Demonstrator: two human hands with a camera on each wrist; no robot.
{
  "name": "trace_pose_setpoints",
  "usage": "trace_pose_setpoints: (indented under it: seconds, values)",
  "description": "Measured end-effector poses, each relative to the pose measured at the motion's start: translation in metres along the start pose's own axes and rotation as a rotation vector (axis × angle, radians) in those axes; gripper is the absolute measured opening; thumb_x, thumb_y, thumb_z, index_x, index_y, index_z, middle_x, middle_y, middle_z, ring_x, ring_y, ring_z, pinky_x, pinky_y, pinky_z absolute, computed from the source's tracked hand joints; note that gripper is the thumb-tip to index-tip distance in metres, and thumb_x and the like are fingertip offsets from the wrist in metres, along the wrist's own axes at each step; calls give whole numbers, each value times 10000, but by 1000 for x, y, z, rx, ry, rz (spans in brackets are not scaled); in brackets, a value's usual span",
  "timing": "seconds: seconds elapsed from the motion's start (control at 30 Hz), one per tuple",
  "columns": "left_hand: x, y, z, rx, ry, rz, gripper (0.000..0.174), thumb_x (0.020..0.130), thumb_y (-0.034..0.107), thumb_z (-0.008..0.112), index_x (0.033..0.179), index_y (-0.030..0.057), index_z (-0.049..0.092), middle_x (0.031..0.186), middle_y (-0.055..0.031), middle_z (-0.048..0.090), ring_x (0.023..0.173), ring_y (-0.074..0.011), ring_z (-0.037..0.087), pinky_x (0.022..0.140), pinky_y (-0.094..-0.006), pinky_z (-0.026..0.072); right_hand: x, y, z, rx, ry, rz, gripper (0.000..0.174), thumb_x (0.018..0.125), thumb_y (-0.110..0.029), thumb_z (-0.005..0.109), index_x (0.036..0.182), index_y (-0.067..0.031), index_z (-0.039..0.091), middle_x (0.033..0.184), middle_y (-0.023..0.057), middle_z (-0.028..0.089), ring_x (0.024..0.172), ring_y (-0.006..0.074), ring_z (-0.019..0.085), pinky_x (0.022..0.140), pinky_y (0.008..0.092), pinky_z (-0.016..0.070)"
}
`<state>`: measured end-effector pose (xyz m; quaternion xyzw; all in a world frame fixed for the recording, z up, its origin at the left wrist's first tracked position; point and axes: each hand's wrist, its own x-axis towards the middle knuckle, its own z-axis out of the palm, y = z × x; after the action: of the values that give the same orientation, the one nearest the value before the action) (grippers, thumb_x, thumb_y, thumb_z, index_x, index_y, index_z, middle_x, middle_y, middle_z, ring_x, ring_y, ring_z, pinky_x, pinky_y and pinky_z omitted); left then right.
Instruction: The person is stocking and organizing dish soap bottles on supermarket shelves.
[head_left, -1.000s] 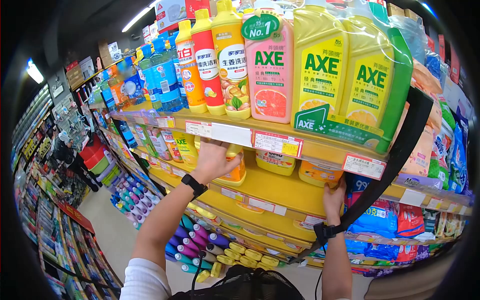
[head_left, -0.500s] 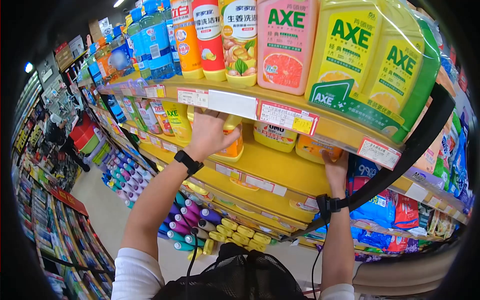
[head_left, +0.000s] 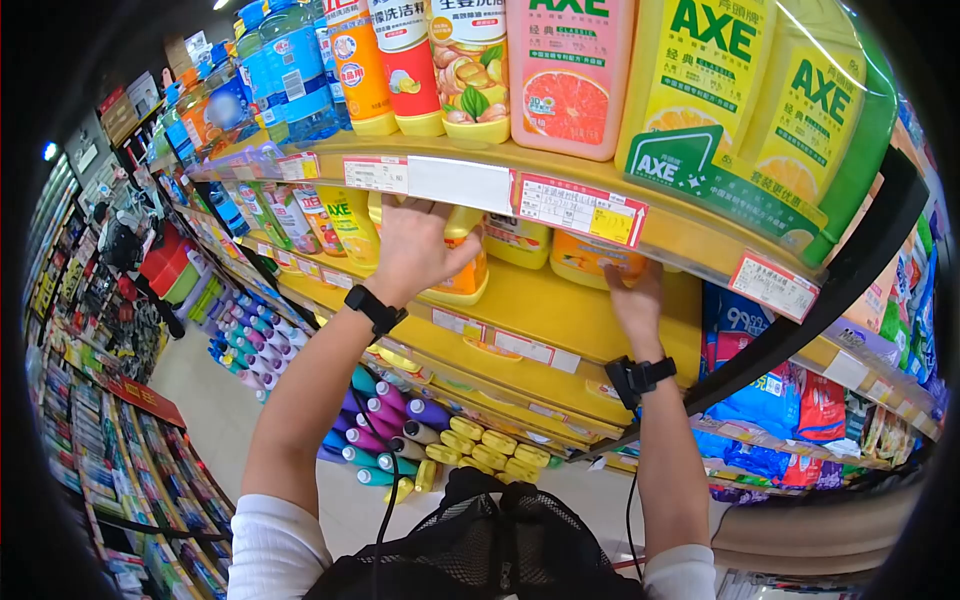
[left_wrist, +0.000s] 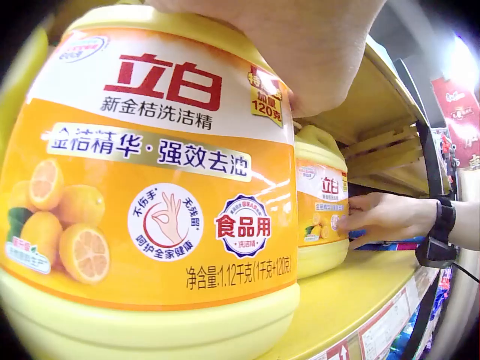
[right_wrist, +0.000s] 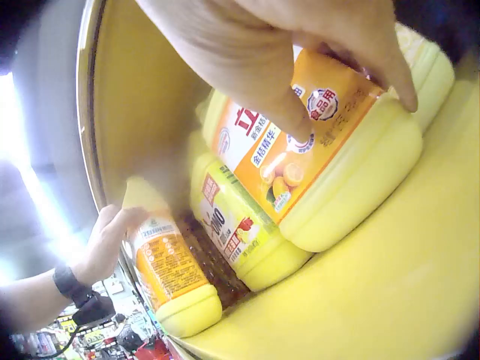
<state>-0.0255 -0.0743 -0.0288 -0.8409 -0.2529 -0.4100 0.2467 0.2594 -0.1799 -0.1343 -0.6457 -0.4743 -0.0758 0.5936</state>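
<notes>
In the head view my left hand [head_left: 420, 255] grips the top of a yellow dish soap bottle [head_left: 465, 275] with an orange label, under the upper shelf's edge. In the left wrist view this bottle [left_wrist: 150, 187] stands upright, its label showing yellow citrus fruit. My right hand [head_left: 635, 300] holds the right side of a matching dish soap bottle [head_left: 590, 258]. The right wrist view shows its thumb lying across that bottle's label [right_wrist: 322, 142] and a finger at the far edge. Between the two held bottles stands a yellow OMO bottle [right_wrist: 232, 225], right beside the right-hand one.
Above, the upper shelf carries a pink AXE bottle [head_left: 565, 90], yellow AXE bottles and other detergents. Price tags [head_left: 580, 208] line its edge. A dark shelf post [head_left: 760, 340] stands right of my right hand, with bagged goods [head_left: 760, 395] beyond. Several bottles [head_left: 380, 430] stand on the floor below.
The right-hand bottle has slid left along the shelf, up beside the OMO bottle, with my right hand on it. My left hand keeps its grip. The head view has tipped downward.
</notes>
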Motion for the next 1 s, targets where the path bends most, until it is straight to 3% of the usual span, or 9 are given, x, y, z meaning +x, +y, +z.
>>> trace_pose_setpoints:
  seconds: [0.07, 0.17, 0.2, 0.4, 0.63, 0.83, 0.87, 0.97, 1.0]
  values:
    - [0, -1, 2, -10, -1, 1, 460, 755, 362, 717, 1122, 86, 679, 1085, -143, 659, 1064, -316, 593, 1005, -518, 347, -2, -5, 13, 40, -85, 26, 623, 783, -186, 805, 1267, 43, 489, 1194, 258, 576, 1127, 409, 554, 974, 426, 449]
    - [1, 3, 0, -40, 11, -5, 430, 759, 324, 730, 1133, 119, 677, 1134, -139, 640, 1090, -343, 562, 982, -500, 368, -5, -15, 24, -7, -200, -3, 638, 791, -152, 778, 1299, 44, 446, 1229, 273, 546, 1164, 420, 527, 993, 436, 439]
    - [1, 5, -2, -37, 6, -9, 429, 760, 321, 729, 1134, 117, 677, 1133, -140, 641, 1088, -342, 563, 979, -498, 370, -5, -25, 22, 65, -278, 88, 645, 795, -128, 757, 1317, 40, 417, 1270, 277, 517, 1194, 426, 502, 1021, 436, 424]
    - [0, 3, -1, -21, -45, -30, 449, 764, 330, 732, 1149, 106, 667, 1119, -147, 642, 1089, -341, 561, 974, -497, 371, -11, -22, 30, 46, -261, 170, 680, 813, -144, 739, 1361, 48, 386, 1333, 277, 484, 1255, 405, 472, 1061, 422, 398]
    - [8, 23, 1, 18, 19, -32, 474, 755, 361, 725, 1132, 79, 668, 1031, -143, 682, 978, -308, 634, 978, -534, 353, -28, -5, 0, 9, -253, 69, 713, 845, -150, 713, 1428, 55, 358, 1396, 267, 454, 1276, 392, 474, 1056, 425, 416]
    - [20, 71, 15, -42, 71, -8, 506, 748, 382, 726, 1149, 82, 655, 1180, -161, 607, 1096, -343, 567, 960, -549, 358, -54, 4, -26, 19, -270, 144, 676, 868, -130, 694, 1427, 58, 363, 1398, 246, 461, 1279, 349, 489, 1016, 418, 457]
    - [22, 82, 18, -81, -5, -29, 526, 747, 392, 724, 1165, 81, 647, 1216, -173, 580, 1136, -362, 532, 944, -558, 371, -56, 2, -32, 15, -275, 159, 675, 869, -124, 691, 1429, 57, 361, 1400, 243, 462, 1280, 346, 489, 1019, 420, 454]
    - [34, 123, 27, -104, 25, -22, 540, 749, 404, 723, 1175, 81, 641, 1207, -182, 579, 1135, -367, 531, 929, -573, 381, -62, -3, -47, 25, -284, 148, 703, 861, -119, 697, 1441, 54, 340, 1398, 242, 461, 1281, 344, 490, 1037, 427, 439]
    - [39, 137, 29, -109, 36, -3, 510, 753, 394, 713, 1140, 67, 645, 1138, -183, 607, 1057, -367, 572, 869, -576, 417, -65, -4, -52, 31, -287, 135, 718, 857, -120, 702, 1446, 53, 330, 1396, 244, 461, 1281, 344, 490, 1045, 430, 433]
